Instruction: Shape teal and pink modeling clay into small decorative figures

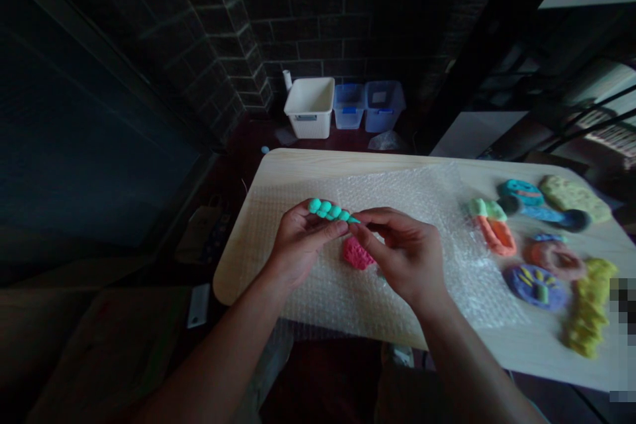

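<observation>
Wood table (288, 162) seen from the head cam, w/ 1 sheet of bubble wrap (417, 192) laid approx. mid-top. Storage on floor past far edge: white bin (313, 127), clear tub (348, 120) beside it, 2nd tub (382, 122) next along.

Both hands over wrap. Right hand (410, 252): thumb + fingertips pinched on pointed end of teal beaded piece (325, 208). Left hand (301, 238): same piece gripped btwn thumb & fingers, knobbly end left exposed. Piece is held clear of wrap, roughly level, up-left of pink lump (358, 255), which is part hidden by R hand.

Handling (est.): v. light, soft, clay-like; prob. a bit tacky rather than slippery. Dents easily; necks btwn beads + thin tip look weakest. Best held along thick beaded body, light pressure, w/ tip barely pinched.

Counts, big to small: 1 table, 1 wrap sheet, 3 containers (1 white, 2 clear), 2 hands. On R side of table: 1 yellow wavy strip (591, 311), 1 pale yellow slab (579, 199), 1 blue bar w/ 2 dark ends (544, 213), 1 purple disc (527, 288), 1 orange piece (497, 235), 1 pink ring (546, 255), 1 teal disc (521, 191). Then 1 pink lump, 1 beaded piece; exact bead no. can't be told.
</observation>
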Available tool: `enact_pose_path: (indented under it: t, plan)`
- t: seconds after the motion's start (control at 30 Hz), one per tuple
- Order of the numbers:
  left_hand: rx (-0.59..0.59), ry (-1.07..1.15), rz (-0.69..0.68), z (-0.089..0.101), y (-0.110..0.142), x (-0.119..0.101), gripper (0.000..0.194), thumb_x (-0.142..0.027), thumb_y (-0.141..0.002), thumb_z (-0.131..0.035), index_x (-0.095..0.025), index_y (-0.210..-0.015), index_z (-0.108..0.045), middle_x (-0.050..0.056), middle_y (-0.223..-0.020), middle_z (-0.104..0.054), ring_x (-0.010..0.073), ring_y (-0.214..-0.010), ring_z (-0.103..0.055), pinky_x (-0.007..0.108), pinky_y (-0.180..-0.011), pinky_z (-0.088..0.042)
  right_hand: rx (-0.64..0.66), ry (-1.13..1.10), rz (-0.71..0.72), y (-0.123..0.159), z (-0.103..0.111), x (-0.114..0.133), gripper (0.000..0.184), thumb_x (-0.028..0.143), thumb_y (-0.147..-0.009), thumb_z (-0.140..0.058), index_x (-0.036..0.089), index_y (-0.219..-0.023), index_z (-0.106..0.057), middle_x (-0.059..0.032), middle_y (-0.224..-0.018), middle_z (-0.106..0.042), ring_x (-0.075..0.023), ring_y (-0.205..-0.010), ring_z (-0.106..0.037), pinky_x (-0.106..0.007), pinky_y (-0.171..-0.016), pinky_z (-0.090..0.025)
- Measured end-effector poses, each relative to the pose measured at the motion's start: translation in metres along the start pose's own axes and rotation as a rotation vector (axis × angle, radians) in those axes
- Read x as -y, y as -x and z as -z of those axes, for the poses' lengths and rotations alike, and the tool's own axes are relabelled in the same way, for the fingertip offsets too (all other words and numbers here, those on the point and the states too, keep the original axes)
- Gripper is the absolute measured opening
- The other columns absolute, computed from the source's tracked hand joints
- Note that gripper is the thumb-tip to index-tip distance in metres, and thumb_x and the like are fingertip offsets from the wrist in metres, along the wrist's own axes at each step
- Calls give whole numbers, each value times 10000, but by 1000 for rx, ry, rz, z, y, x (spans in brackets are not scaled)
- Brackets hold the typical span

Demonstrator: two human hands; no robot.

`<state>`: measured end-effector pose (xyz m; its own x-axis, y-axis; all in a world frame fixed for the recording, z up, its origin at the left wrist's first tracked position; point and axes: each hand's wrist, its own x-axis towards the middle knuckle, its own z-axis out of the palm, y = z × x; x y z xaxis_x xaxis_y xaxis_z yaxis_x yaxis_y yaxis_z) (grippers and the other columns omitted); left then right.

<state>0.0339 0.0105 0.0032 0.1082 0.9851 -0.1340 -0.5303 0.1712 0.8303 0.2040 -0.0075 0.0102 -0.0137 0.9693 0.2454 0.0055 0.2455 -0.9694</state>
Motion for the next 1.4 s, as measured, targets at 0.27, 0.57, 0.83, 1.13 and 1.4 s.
enact_pose_path:
  t: [0.27, 0.57, 0.83, 1.13, 1.4]
  plan:
    - [6, -42, 14, 1, 3, -1, 331, -208, -659, -1016, -179, -829, -733, 23, -901, -807, 153, -847, -767, 308, -854, -643, 10, 2, -14, 0, 2, 2, 104, 260, -883, -855, 237, -984, -870, -72, -963, -848, -217, -835, -775, -347, -716, -637]
    - [-20, -56, 50, -2, 3, -6, 357, -259, -645, -1031, -174, -787, -714, 9, -870, -770, 167, -833, -759, 353, -838, -670, 40, 64, 24, 1, 5, 0, 110, 268, -923, -828, 243, -1025, -859, -80, -1001, -836, -233, -890, -775, -389, -783, -637]
    - [-15, -52, 47, -3, 3, -5, 318, -277, -664, -1023, -176, -782, -745, 3, -837, -763, 157, -796, -753, 373, -858, -678, 50, 151, 69, 2, 3, 3, 86, 236, -943, -804, 246, -1022, -839, -65, -986, -828, -219, -871, -767, -403, -795, -616]
    - [-54, 9, 44, -1, 1, -6, 303, -226, -675, -1000, -183, -859, -762, 13, -880, -794, 169, -819, -769, 332, -831, -654, 49, 199, 97, 4, 1, 0, 272, 283, -931, -817, 264, -1203, -812, -77, -1057, -828, -231, -876, -768, -420, -810, -648]
    - [-74, 70, 76, -3, 2, -6, 297, -231, -668, -1008, -171, -832, -767, 19, -860, -803, 155, -787, -760, 269, -732, -616, 18, 431, 308, 4, -2, 3, 280, 255, -944, -817, 271, -1223, -794, -65, -1028, -830, -229, -834, -773, -393, -787, -652]
